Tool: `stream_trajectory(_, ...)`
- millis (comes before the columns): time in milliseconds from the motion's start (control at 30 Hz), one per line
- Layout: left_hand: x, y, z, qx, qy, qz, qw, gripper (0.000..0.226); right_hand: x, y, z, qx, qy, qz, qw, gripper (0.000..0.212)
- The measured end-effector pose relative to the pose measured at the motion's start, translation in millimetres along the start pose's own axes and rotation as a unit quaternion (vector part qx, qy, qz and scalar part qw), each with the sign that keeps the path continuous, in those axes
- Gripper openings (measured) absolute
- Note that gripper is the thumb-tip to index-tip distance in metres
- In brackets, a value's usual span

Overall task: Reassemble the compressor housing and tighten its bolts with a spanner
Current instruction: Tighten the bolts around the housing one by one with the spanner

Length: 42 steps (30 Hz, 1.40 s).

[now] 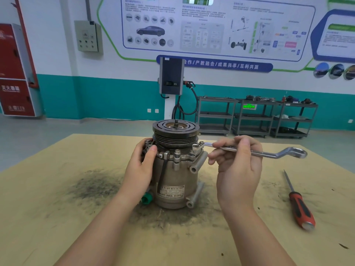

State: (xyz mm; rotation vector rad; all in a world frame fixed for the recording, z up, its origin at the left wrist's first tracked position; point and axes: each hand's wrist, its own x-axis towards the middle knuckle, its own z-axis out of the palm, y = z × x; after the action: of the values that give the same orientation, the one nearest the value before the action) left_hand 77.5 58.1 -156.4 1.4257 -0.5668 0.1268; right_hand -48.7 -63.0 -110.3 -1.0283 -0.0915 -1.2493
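Right hand [237, 162], fingers curled round the shank of one silver double-ended offset ring spanner [255, 152], holds it level; its near ring sits over a bolt [201, 143] on the flange's right side. Left hand [141, 166] wraps the upper left of the beige cast-metal cylindrical compressor housing [177, 181], thumb on the flange rim. Housing stands upright at mid-table, one dark grooved pulley [175, 131] on top with a threaded stub at centre. Four flange bolts visible with washers; others may be hidden. One upside-down label plate on the body, one green plastic cap [147, 198] low left. Tan, matte table surface [57, 227], smeared with dark grime round the base. One red-and-black-handled screwdriver [298, 203] lies well right.
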Motion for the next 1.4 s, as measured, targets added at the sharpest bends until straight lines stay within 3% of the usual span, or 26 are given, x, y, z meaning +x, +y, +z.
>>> stream_trajectory(333, -0.5, 3.1, 0.2, 0.007, -0.008, -0.003, 1.0, 0.017, 23.8, 3.1, -10.9, 0.106, -0.022, 0.167, 0.98, 0.024)
stream_trajectory(467, -1.4, 2.0, -0.6, 0.01, -0.012, -0.003, 1.0, 0.018, 27.8, 5.7, -14.0, 0.114, -0.031, 0.181, 0.976, 0.026)
stream_trajectory(667, -0.8, 0.7, -0.8, 0.008, -0.01, 0.0, 1.0, 0.021, 17.2, 12.3, -14.1, 0.156, 0.047, 0.185, 0.969, 0.036)
stream_trajectory(767, 0.0, -0.2, -0.3, 0.011, -0.014, -0.003, 1.0, 0.022, 7.8, 11.8, -12.3, 0.112, 0.036, 0.1, 0.988, 0.04)
stream_trajectory(833, 1.2, -1.3, -0.6, 0.014, -0.012, -0.005, 1.0, 0.018, -7.2, 15.3, -9.9, 0.012, -0.011, -0.037, 0.999, 0.039)
stream_trajectory(900, 2.5, -3.0, -0.3, 0.016, -0.006, -0.002, 1.0, 0.016, -25.3, 21.1, -2.7, -0.116, -0.105, -0.177, 0.972, 0.032)
stream_trajectory(967, 2.6, -2.9, 0.4, 0.003, -0.003, 0.004, 1.0, 0.015, -39.1, 30.3, 3.5, -0.223, -0.192, -0.267, 0.918, 0.022)
stream_trajectory(1033, 1.5, -0.7, 0.9, -0.021, -0.013, 0.01, 1.0, 0.028, -43.7, 35.3, 8.5, -0.272, -0.245, -0.289, 0.884, 0.018)
stream_trajectory(1133, 1.7, -1.1, 0.5, -0.021, -0.02, 0.01, 1.0, 0.033, -37.0, 33.1, 4.8, -0.272, -0.286, -0.279, 0.876, 0.016)
stream_trajectory(1200, 3.0, -4.4, 0.3, -0.007, -0.009, 0.008, 1.0, 0.024, -31.0, 25.7, 0.2, -0.217, -0.262, -0.241, 0.909, 0.021)
stream_trajectory(1300, 3.3, -6.7, -0.6, 0.001, -0.006, 0.0, 1.0, 0.019, -20.1, 14.0, 0.3, -0.078, -0.123, -0.17, 0.975, 0.027)
stream_trajectory(1400, 1.5, -4.5, -0.7, 0.001, -0.009, -0.006, 1.0, 0.018, -9.7, 9.4, -0.7, -0.019, -0.003, -0.083, 0.996, 0.034)
